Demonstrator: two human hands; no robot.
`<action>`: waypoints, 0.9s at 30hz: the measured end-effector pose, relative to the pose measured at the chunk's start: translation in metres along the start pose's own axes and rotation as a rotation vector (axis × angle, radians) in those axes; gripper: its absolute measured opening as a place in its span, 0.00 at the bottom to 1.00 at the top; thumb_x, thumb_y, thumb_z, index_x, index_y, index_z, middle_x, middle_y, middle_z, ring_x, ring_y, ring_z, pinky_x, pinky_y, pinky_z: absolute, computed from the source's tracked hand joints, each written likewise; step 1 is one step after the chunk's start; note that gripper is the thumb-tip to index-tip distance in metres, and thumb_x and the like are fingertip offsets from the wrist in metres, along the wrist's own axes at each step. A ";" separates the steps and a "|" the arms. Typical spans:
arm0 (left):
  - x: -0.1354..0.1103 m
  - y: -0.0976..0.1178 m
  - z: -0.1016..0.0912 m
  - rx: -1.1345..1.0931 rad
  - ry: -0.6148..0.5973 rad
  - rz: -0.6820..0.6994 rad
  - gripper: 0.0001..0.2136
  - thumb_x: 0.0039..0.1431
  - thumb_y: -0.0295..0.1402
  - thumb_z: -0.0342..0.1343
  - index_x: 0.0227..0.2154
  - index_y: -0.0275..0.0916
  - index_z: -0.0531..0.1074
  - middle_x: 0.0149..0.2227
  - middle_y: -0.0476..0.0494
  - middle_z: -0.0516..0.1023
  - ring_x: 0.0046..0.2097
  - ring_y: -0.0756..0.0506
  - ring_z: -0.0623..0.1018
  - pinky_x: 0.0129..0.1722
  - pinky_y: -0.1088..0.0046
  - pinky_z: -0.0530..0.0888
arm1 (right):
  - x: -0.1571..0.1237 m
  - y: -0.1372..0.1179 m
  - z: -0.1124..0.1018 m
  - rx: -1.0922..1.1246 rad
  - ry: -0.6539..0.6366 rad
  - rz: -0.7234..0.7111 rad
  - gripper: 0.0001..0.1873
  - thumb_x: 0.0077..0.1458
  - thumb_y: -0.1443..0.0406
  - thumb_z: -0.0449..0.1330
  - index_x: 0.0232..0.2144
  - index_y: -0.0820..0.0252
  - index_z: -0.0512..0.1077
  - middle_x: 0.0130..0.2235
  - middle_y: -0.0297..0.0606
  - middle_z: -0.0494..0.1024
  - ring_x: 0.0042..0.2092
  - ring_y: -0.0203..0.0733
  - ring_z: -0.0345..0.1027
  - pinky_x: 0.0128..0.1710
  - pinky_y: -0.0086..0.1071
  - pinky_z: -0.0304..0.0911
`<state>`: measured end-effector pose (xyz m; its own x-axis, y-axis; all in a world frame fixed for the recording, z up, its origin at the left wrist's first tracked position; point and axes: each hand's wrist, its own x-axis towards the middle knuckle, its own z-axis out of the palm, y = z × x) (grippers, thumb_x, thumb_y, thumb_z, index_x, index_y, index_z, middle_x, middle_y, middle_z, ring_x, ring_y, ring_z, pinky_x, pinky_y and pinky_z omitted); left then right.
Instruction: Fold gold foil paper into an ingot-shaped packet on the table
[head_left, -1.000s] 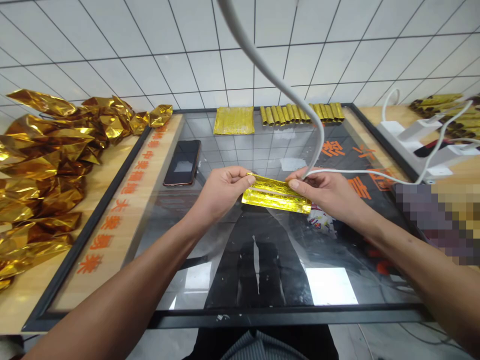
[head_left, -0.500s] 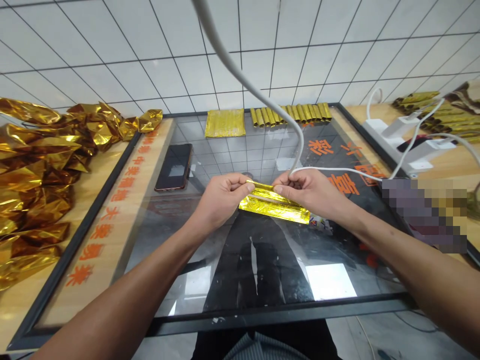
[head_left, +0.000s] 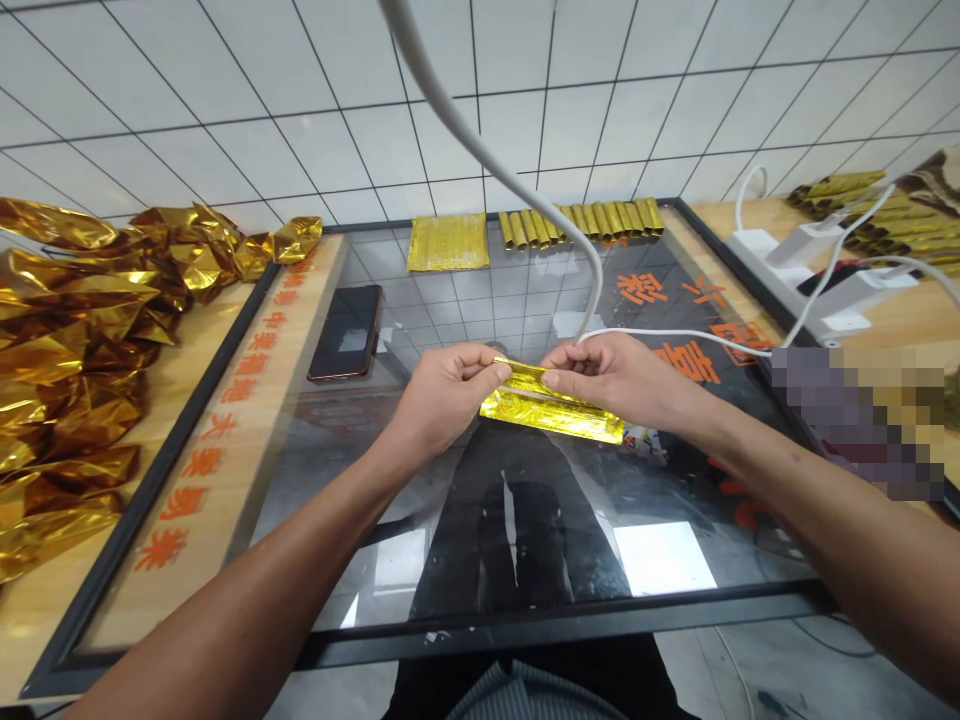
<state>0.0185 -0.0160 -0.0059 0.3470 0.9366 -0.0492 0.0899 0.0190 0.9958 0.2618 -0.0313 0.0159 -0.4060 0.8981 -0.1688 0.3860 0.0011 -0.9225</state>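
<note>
You had a gold foil strip [head_left: 553,418] out in front of you, over the black-framed glass tabletop [head_left: 300,470], with a crease along its length; whether it touched the glass could not be told. Your left hand [head_left: 452,388] pinched its nine o'clock end between thumb and fingers, and your right hand [head_left: 619,378] gripped its far edge, thumb on top, just beside. Taking the strip as the dial's centre, a white cable [head_left: 480,150] bent close to your right fingers at one o'clock. A smartphone [head_left: 345,333] lay at ten, a flat ridged gold foil sheet [head_left: 448,243] at eleven, and a row of gold foil tubes [head_left: 611,220] at twelve. Farther off, a power strip [head_left: 784,280] sat at two and heaped, crinkled gold foil shapes [head_left: 82,320] at nine.
</note>
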 end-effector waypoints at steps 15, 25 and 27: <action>-0.001 0.001 0.004 0.033 0.010 -0.007 0.10 0.56 0.40 0.66 0.30 0.38 0.78 0.29 0.48 0.80 0.29 0.50 0.74 0.30 0.75 0.70 | 0.004 -0.002 -0.001 -0.050 0.009 0.000 0.19 0.58 0.46 0.70 0.34 0.54 0.82 0.26 0.32 0.75 0.26 0.35 0.61 0.25 0.33 0.53; -0.003 0.004 0.008 -0.010 0.011 -0.038 0.09 0.54 0.39 0.67 0.31 0.38 0.80 0.28 0.48 0.80 0.29 0.50 0.75 0.30 0.75 0.71 | 0.004 -0.003 0.002 -0.052 0.012 -0.021 0.20 0.60 0.45 0.69 0.34 0.54 0.82 0.27 0.32 0.75 0.27 0.36 0.62 0.26 0.34 0.53; -0.004 0.003 0.009 -0.013 0.008 -0.039 0.09 0.54 0.39 0.68 0.31 0.38 0.80 0.28 0.48 0.80 0.28 0.50 0.74 0.29 0.75 0.71 | 0.004 -0.002 0.003 -0.059 0.014 -0.027 0.20 0.60 0.45 0.69 0.35 0.54 0.82 0.27 0.32 0.75 0.27 0.36 0.61 0.26 0.34 0.53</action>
<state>0.0259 -0.0224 -0.0033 0.3362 0.9377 -0.0875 0.0913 0.0600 0.9940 0.2572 -0.0288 0.0164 -0.4057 0.9034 -0.1388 0.4234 0.0512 -0.9045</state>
